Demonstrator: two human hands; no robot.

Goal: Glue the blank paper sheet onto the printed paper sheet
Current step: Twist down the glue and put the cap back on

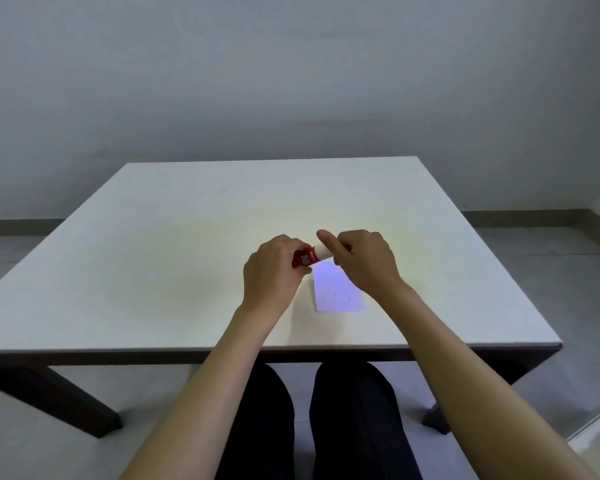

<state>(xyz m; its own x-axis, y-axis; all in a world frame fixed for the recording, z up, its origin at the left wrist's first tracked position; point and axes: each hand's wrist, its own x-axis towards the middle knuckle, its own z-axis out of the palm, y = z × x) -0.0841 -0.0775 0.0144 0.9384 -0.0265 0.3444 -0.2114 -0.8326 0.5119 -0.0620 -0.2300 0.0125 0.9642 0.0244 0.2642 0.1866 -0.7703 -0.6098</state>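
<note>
The left hand (272,271) is clenched around the red body of a short cylindrical glue stick (311,257), which it holds roughly level above the pale square surface (174,244), the printed label facing up. Just to the right, the stick's white cap (323,251) points toward the right hand (364,259), whose fingers (328,239) are grasping that cap, with the forefinger laid over its top. The step in hand appears to be uncapping the glue, though capping it again cannot be ruled out from this pose alone. To do it well, the left hand should keep the body still while the right pulls the cap straight along the stick's axis, with a slight twist if it sticks, so the glue core is not bent or smeared. Below and a little right of the stick, a small white rectangular paper sheet (338,289) lies flat on the surface, partly hidden under the right wrist; faint marks show on it, but whether it is the printed sheet or the blank one I cannot tell, and only one sheet is visible. Working above the paper risks dropping the cap onto it, so the cap is best set on bare surface well apart from it.
</note>
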